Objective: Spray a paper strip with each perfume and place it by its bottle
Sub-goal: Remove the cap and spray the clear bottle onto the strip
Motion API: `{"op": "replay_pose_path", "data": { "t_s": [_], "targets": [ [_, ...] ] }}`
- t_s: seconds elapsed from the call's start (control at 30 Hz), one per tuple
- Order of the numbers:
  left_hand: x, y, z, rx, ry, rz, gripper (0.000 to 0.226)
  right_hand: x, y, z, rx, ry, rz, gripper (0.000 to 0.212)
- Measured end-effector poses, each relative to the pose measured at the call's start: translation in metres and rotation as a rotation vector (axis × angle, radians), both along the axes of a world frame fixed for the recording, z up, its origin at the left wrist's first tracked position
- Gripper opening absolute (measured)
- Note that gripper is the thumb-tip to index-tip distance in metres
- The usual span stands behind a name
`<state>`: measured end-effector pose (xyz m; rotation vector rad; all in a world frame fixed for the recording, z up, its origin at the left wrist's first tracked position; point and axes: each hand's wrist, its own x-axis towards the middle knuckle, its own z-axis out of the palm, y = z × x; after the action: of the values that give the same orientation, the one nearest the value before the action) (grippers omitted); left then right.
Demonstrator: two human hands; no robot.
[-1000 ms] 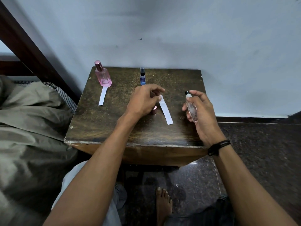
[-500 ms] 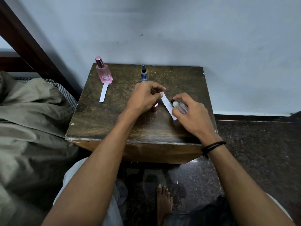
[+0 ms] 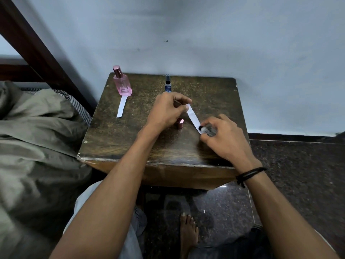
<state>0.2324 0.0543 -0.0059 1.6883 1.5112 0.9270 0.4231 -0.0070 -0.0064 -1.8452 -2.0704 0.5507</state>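
My left hand point(image 3: 167, 111) pinches the upper end of a white paper strip point(image 3: 193, 116) above the middle of the wooden table point(image 3: 115, 139). My right hand point(image 3: 223, 139) grips a small clear spray bottle point(image 3: 208, 130), tilted on its side, with its black nozzle right against the strip's lower end. A pink perfume bottle point(image 3: 122, 84) stands at the back left, and a second white strip point(image 3: 121, 107) lies in front of it. A slim blue bottle point(image 3: 168, 83) stands at the back centre, just beyond my left hand.
A pink metallic cap point(image 3: 180, 123) stands on the table below my left hand. A rumpled grey-green blanket point(image 3: 33, 139) lies on a bed to the left. The wall is close behind the table. My bare foot point(image 3: 188, 232) rests on the dark floor.
My right hand has brought the clear bottle from upright at the right down and left, tilting it until its nozzle meets the strip's lower end. My left hand stays on the strip.
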Motion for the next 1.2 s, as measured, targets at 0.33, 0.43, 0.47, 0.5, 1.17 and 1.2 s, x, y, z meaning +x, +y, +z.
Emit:
{"op": "replay_pose_path", "data": {
  "t_s": [0.33,0.43,0.47,0.5,1.17,1.2],
  "targets": [
    [0.001,0.002,-0.004,-0.012,0.012,-0.024,0.016,-0.012,0.001,-0.003,0.150,0.091,0.001,0.031],
    [0.001,0.001,-0.003,-0.022,0.015,-0.033,0.015,-0.013,0.005,-0.006,0.116,0.049,-0.002,0.032],
    [0.000,0.001,-0.003,-0.027,0.007,-0.035,0.015,-0.012,0.005,-0.007,0.096,0.034,-0.004,0.032],
    [-0.001,0.001,-0.003,-0.034,-0.004,-0.037,0.016,-0.012,0.004,-0.007,0.078,0.026,-0.007,0.032],
    [0.002,-0.004,0.004,-0.113,-0.010,-0.037,0.014,-0.001,0.006,0.006,-0.198,0.779,-0.278,0.024],
    [0.002,-0.004,0.004,-0.107,-0.002,-0.036,0.014,-0.001,0.007,0.007,-0.201,0.803,-0.291,0.023]
  ]
}}
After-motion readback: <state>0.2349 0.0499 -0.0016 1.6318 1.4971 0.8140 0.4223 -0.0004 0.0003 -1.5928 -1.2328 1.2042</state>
